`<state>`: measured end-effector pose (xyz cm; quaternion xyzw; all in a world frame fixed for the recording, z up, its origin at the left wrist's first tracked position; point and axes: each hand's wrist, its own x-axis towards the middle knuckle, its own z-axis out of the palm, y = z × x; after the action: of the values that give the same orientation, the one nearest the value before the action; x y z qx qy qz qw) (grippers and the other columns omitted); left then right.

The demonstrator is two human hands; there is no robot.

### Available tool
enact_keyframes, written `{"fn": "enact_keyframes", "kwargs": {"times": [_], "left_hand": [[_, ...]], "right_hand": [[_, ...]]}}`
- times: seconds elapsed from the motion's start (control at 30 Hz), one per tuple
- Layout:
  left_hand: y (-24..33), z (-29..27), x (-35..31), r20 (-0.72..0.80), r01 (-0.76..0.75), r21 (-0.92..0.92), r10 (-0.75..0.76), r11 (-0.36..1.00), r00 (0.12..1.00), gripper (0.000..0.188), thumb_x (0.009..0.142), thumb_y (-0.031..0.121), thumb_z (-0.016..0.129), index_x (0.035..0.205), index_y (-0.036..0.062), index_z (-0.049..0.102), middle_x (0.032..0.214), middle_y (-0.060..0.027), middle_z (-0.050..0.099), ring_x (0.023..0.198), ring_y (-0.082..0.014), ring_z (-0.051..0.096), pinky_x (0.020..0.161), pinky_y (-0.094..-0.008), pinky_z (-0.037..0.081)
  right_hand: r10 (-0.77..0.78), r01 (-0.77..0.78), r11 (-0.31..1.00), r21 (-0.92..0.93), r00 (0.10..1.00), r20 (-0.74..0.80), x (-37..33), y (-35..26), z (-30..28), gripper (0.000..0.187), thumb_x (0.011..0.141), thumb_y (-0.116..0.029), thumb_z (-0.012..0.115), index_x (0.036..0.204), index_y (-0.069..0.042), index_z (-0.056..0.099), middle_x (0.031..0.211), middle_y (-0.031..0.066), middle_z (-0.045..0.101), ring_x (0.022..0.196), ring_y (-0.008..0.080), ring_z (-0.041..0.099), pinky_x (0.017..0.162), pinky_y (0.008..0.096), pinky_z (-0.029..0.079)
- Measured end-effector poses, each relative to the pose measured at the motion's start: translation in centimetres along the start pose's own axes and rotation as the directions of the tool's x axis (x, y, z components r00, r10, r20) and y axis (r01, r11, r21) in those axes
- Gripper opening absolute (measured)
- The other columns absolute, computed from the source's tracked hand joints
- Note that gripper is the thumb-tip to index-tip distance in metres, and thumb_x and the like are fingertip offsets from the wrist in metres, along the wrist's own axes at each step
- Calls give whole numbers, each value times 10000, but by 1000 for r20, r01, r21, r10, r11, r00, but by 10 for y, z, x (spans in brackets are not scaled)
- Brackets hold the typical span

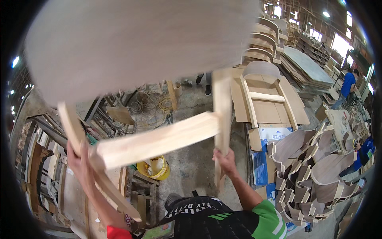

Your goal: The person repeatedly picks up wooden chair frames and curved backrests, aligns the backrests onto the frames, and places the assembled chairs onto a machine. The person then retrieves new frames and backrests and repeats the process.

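Raised in front of me is a wooden chair back frame (159, 139), with a wide curved panel (139, 44) at its top filling the upper view. A pale crossbar joins its two legs, and it is slightly blurred by motion. My left hand (81, 165) grips the left leg near the crossbar's end. Around the lower part of the right leg, below the crossbar, my right hand (225, 161) is closed. The frame is tilted, its panel higher and nearer my head.
A similar frame (267, 96) lies on cardboard at the right. Below it, curved wooden pieces (310, 175) are piled up. A yellow bucket (161, 169) stands on the floor, near cables (153, 101). Wooden racks line the left. A person in blue (349, 85) works far right.
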<state>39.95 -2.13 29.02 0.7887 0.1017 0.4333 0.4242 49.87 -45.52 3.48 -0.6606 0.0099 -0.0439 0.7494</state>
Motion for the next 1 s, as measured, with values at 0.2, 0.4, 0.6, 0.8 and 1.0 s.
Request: {"fn": "enact_keyframes", "kwargs": {"times": [0.2, 0.4, 0.6, 0.8, 1.0], "left_hand": [[3, 87, 15, 360, -30, -134, 76, 991, 930, 584, 904, 380, 807, 1313, 27, 586, 1052, -54, 642, 898, -140, 599, 777, -323, 514], [-64, 179, 12, 439, 86, -115, -26, 990, 898, 436, 925, 307, 795, 1174, -11, 631, 920, -49, 654, 819, -124, 598, 739, -306, 513], [-64, 270, 78, 308, 18, -221, 53, 975, 950, 416, 934, 255, 801, 1199, -28, 649, 969, -71, 678, 854, -135, 613, 795, -308, 524], [-34, 328, 148, 354, -17, -230, 100, 973, 930, 487, 913, 241, 819, 1278, -32, 647, 1039, -82, 706, 930, -130, 627, 855, -304, 521], [-55, 388, 179, 530, -35, -349, 228, 936, 817, 525, 877, 231, 845, 1296, -14, 646, 1048, -88, 717, 927, -138, 635, 863, -304, 523]], "right_hand": [[-54, 121, 964, 235, 961, -272, 7, -47, -41, 354, 965, -342, 775, 1017, -27, 622, 781, 56, 634, 660, 162, 628, 637, 315, 528], [-130, 290, 922, 255, 856, -501, 36, -55, -68, 373, 951, -353, 788, 1024, -38, 602, 772, 48, 617, 665, 170, 629, 651, 337, 558], [-44, 301, 892, 337, 799, -599, 95, -47, -49, 280, 1003, -281, 719, 1066, -48, 576, 844, 64, 614, 736, 171, 631, 693, 362, 582], [-29, 379, 839, 391, 749, -662, 168, -44, -42, 310, 1003, -298, 715, 1102, -66, 535, 865, 71, 598, 741, 187, 633, 648, 355, 581], [-2, 331, 895, 298, 671, -741, 215, -42, -63, 351, 1007, -383, 694, 1129, -97, 532, 816, 80, 601, 634, 215, 628, 577, 368, 573]]}}
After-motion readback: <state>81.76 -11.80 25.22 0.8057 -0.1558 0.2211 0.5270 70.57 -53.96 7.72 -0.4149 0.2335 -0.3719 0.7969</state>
